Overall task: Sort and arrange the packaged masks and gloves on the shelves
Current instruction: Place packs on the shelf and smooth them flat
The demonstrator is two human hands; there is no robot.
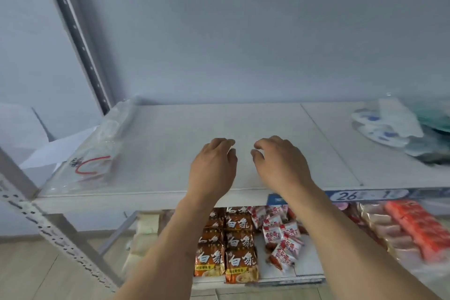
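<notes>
1. Packaged masks and gloves [399, 126] lie in a loose heap at the far right of the upper shelf [170, 129]: thin crinkled plastic bags, white with blue printing, over teal and dark ones. The heap is blurred, so no single long axis can be told.
2. A clear plastic bag [92, 153] with a red loop printed on it lies flat at the shelf's left edge, its long side running from near to far.
3. The shelf board is a pale, matte, smooth slab on a perforated metal frame [48, 226].
4. The left hand [214, 168] and right hand [277, 163] are side by side over the middle of the shelf, palms down, fingers loosely curled, grasping nothing. Whether the fingertips touch the board cannot be told.
5. On the lower shelf lie glossy orange noodle packets [239, 260], small red-and-white snack packets [285, 241], and orange packs [418, 229] at the right.
</notes>
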